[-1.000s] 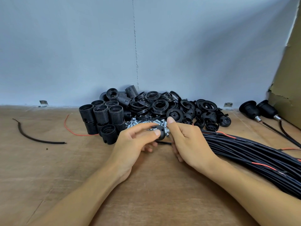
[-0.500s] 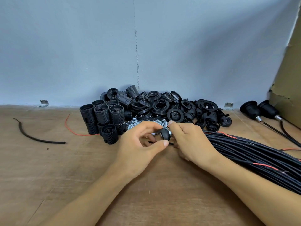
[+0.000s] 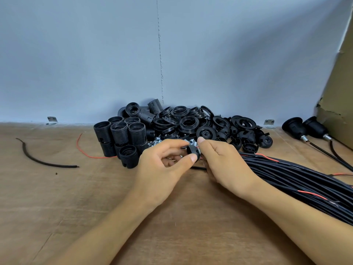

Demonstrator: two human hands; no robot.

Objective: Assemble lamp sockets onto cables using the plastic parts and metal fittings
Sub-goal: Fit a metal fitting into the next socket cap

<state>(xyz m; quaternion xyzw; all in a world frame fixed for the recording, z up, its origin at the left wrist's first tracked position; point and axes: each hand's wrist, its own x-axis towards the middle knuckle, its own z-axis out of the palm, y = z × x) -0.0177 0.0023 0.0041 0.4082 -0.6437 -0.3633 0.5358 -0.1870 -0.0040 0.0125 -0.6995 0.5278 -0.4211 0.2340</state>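
My left hand (image 3: 162, 167) pinches a small black plastic socket cap (image 3: 192, 151) between thumb and forefinger. My right hand (image 3: 223, 161) meets it from the right, fingers curled round a black cable end (image 3: 197, 167) whose red wire tip shows at the cap. Behind the hands lies a small heap of silver metal fittings (image 3: 155, 143), partly hidden. Threaded black socket bodies (image 3: 122, 136) stand at the left of the pile, black rings and caps (image 3: 208, 123) at the right. A thick bundle of black cables (image 3: 298, 180) runs off to the right.
Two finished sockets on cables (image 3: 303, 129) lie at the far right beside a cardboard box (image 3: 338, 104). A loose black cable scrap (image 3: 42, 159) and a red wire (image 3: 86, 152) lie on the wooden table (image 3: 57, 207) at left. A grey-blue wall stands close behind.
My left thumb has slid under the black cap and the hands have closed together on it. The cap has turned and come slightly nearer to me. The piles have not moved.
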